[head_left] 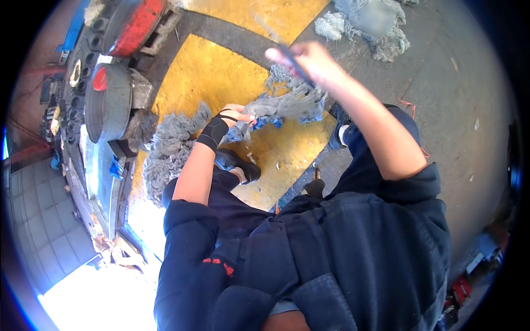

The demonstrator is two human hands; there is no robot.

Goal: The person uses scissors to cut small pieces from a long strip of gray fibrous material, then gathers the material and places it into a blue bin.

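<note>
My left hand (236, 115), with a black wrist wrap (213, 132), pinches the near left end of a long clump of grey shaggy fibre (295, 103). Bits of blue show along the clump's underside. Raised above its far right end is my right hand (316, 62), closed around the dark handle of a knife (293, 62). A pale, motion-smeared blade points up and left from that fist. Beside my left forearm lies a larger heap of grey fibre (175, 138).
The floor bears yellow painted panels (212, 74) with dark bands. More pale fibre (381, 25) lies at the far right. Along the left stand a grey round drum (107, 102), a red one (135, 25) and a metal-edged bench (102, 171). My shoes (243, 165) are close to the clump.
</note>
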